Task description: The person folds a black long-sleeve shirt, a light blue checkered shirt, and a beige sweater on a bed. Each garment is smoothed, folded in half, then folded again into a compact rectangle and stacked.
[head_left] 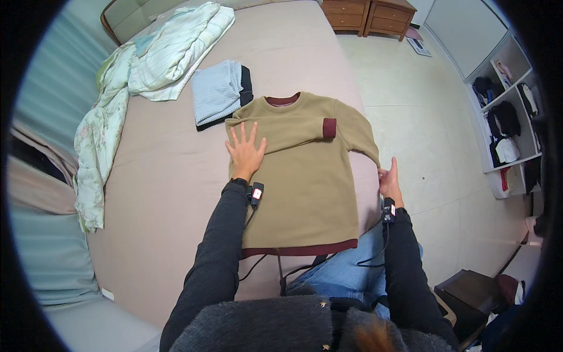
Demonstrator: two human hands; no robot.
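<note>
A tan sweater (296, 193) with maroon neckband, cuff and hem lies spread on the bed, its neck away from me. One sleeve (293, 132) is folded across the chest, with its maroon cuff toward the right. My left hand (247, 154) lies flat on the sweater's left side near that fold, fingers spread. At the bed's right edge, my right hand (391, 180) is at the end of the other sleeve (362, 136), which bends out and down. Its thumb side meets the fabric, and one finger points up. That sleeve's cuff is hidden at the hand.
Beyond the sweater sits a folded stack of light blue patterned and dark clothes (217, 94). A rumpled quilt (170, 56) lies at the bed's far left. Wooden drawers (389, 17) stand at the back, open shelves with clothes (504, 126) at right. Cables hang from my wrists.
</note>
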